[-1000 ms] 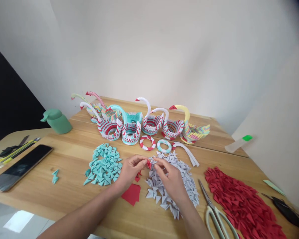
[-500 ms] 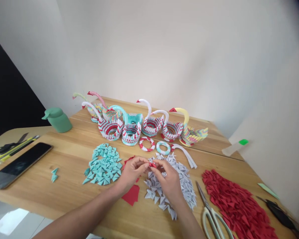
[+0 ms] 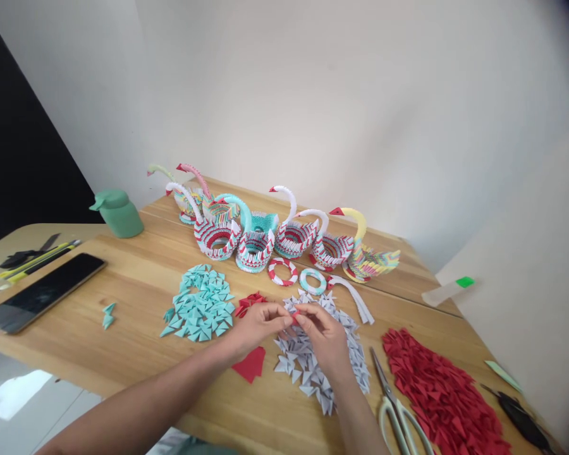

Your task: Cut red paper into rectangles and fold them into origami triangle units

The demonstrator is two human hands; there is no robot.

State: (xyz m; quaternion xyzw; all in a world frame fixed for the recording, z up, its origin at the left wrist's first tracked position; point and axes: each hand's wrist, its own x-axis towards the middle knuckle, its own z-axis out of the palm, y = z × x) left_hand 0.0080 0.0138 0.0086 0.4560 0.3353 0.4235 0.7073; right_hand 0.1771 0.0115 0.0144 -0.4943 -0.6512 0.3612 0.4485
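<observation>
left hand [image 3: 267, 324] and right hand [image 3: 323, 330] pinch a red paper piece [image 3: 294, 317] above pale triangles [image 3: 308, 361]; seemingly light, crisp, easily crushed; best taken by its edges.

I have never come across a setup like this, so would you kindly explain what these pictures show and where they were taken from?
There is no machine here: a person is working with two bare hands. Every picture comes from one camera worn on the head, looking forward and down. The left hand and right hand meet in the middle, pinching a small red piece, mostly hidden by the fingers. On the wooden table lie piles of what look like folded paper pieces: teal, pale grey and red. Behind them stand colourful swan figures. Scissors lie beside the red pile, and a phone lies at the far left.
</observation>
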